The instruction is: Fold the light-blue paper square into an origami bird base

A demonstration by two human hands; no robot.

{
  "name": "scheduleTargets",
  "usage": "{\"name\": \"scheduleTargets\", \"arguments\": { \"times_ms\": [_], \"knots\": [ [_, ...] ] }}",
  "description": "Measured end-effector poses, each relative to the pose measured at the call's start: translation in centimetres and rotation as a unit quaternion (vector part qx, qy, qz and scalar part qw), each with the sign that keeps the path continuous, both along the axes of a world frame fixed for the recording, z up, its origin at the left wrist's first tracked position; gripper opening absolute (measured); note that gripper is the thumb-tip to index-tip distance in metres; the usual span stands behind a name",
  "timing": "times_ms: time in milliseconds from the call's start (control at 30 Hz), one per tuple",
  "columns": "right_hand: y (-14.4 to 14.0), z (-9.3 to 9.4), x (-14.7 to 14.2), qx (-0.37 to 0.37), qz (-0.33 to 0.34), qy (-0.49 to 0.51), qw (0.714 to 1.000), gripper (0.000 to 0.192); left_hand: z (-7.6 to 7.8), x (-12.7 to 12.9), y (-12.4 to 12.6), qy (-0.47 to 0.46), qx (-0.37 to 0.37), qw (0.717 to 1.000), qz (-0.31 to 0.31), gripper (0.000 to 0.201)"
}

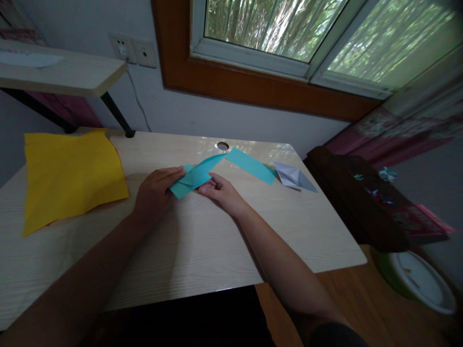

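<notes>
A folded sheet of turquoise paper (195, 178) is held just over the desk between my two hands, one flap of it lifted toward the upper right. My left hand (155, 188) grips its left end, fingers on top and thumb below. At the lower right edge, my right hand (222, 193) pinches the paper, its fingertips partly hidden behind it. Beyond lies a flat turquoise paper strip (251, 165). Right of that strip rests a folded white paper boat (292, 176).
A yellow sheet (72, 178) lies on the left of the wooden desk (217, 250). Behind it stands a raised shelf (72, 72) on black legs. A cable hole (223, 145) is near the back edge. On the floor at right is a round bin (421, 282), below a dark wooden cabinet (354, 193).
</notes>
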State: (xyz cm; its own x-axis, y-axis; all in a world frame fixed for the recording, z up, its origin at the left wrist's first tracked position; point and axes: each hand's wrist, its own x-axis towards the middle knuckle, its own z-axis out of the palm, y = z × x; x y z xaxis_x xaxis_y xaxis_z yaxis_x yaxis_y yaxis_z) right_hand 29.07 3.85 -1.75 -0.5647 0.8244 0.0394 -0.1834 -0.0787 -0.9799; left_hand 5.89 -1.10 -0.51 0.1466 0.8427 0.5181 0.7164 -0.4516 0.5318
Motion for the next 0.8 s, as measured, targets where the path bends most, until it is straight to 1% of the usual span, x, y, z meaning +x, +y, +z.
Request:
{"name": "scheduleTargets", "arguments": {
  "times_ms": [67, 133, 267, 367, 467, 567, 633, 733, 800],
  "knots": [
    [-0.2, 0.1, 0.0, -0.015, 0.044, 0.016, 0.999, 0.049, -0.2, 0.0, 0.2, 0.032, 0.012, 0.999, -0.005, 0.041],
    [-0.3, 0.2, 0.0, -0.041, 0.053, 0.034, 0.997, 0.048, -0.3, 0.1, 0.3, 0.068, 0.022, 0.997, -0.013, 0.043],
    [-0.3, 0.3, -0.2, -0.089, 0.015, 0.046, 0.995, 0.050, 0.0, 0.7, 0.2, 0.130, 0.043, 0.990, -0.038, 0.048],
    [-0.3, 0.3, -0.3, -0.099, -0.010, 0.040, 0.994, 0.048, 0.2, 1.2, 0.1, 0.164, 0.049, 0.983, -0.059, 0.049],
    [-0.2, 0.2, -0.4, -0.101, -0.040, 0.037, 0.993, 0.042, 0.2, 1.6, 0.0, 0.183, 0.047, 0.979, -0.077, 0.051],
    [0.1, -0.1, -0.3, -0.087, -0.068, 0.036, 0.993, 0.039, 0.0, 1.7, 0.0, 0.179, 0.040, 0.978, -0.096, 0.050],
    [0.3, -0.3, -0.2, -0.072, -0.090, 0.030, 0.993, 0.040, -0.1, 1.8, 0.0, 0.162, 0.034, 0.980, -0.108, 0.050],
    [0.6, -0.5, -0.1, -0.059, -0.118, 0.012, 0.991, 0.044, -0.2, 1.7, 0.0, 0.113, 0.023, 0.987, -0.108, 0.049],
    [0.7, -0.7, 0.1, -0.055, -0.116, 0.005, 0.992, 0.045, 0.0, 1.6, 0.0, 0.070, 0.024, 0.993, -0.095, 0.042]
  ]
}}
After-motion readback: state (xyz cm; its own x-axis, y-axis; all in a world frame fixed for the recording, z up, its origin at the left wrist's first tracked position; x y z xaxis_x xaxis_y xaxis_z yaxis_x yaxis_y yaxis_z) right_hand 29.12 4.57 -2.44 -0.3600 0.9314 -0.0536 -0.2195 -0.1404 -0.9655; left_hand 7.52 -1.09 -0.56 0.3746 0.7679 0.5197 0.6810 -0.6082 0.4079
